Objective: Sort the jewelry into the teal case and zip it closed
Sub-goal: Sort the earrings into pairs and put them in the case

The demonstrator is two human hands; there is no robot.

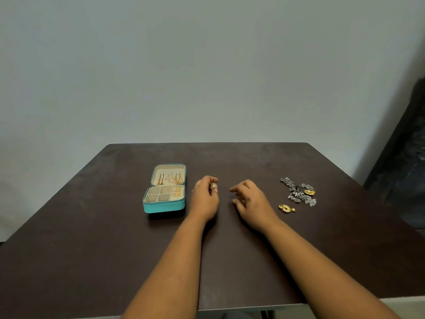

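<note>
The teal case [163, 207] lies open on the left of the dark table, its lid flat behind it with gold chains [170, 178] hanging inside. Gold earrings [177, 191] sit in its right-hand slots, and the square compartments look empty. Just right of the case, my left hand [205, 196] pinches a small round filigree ring [213, 186] between thumb and fingertips. My right hand [249, 200] hovers beside it, fingers loosely curled and holding nothing. A pile of silver jewelry [297, 191] with a gold flower earring [309, 192] lies farther right. Another gold flower earring [285, 208] with a pearl lies in front of the pile.
The dark brown table [230, 249] stands against a pale wall. A dark object [404, 157] leans at the far right beyond the table's edge.
</note>
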